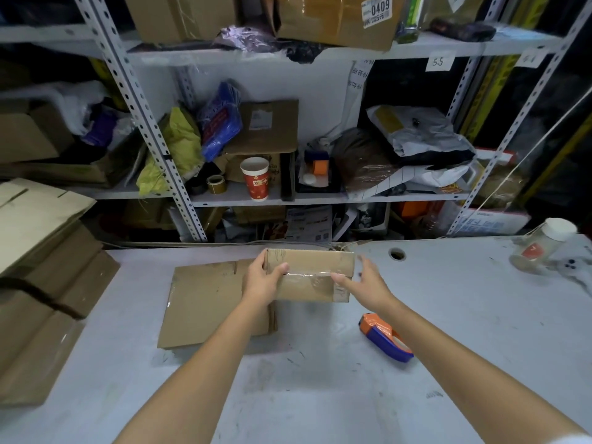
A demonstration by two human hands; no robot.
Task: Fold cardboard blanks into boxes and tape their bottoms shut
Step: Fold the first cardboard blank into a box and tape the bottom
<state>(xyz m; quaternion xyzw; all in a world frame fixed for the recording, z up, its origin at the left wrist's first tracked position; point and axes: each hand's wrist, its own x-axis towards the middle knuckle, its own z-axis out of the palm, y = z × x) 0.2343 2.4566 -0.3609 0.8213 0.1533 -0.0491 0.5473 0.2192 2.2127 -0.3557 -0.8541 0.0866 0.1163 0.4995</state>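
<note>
A small folded cardboard box (312, 267) is held above the white table (320, 379), its bottom facing me with a strip of clear tape along the seam. My left hand (264, 278) grips the box's left end, thumb on the taped face and fingers behind. At the box's right end my right hand (362, 280) has spread, relaxed fingers, thumb touching the tape line. Flat cardboard blanks (205, 302) lie on the table under and left of the box. An orange and blue tape dispenser (384, 336) lies on the table to the right of my right forearm.
A tall stack of flat cardboard (41, 283) fills the left side. Metal shelving (179, 161) crammed with bags, boxes, a red paper cup (255, 177) and a tape roll stands behind the table. A clear jar with a white lid (544, 248) sits far right. A cable hole (397, 253) is near the table's back edge.
</note>
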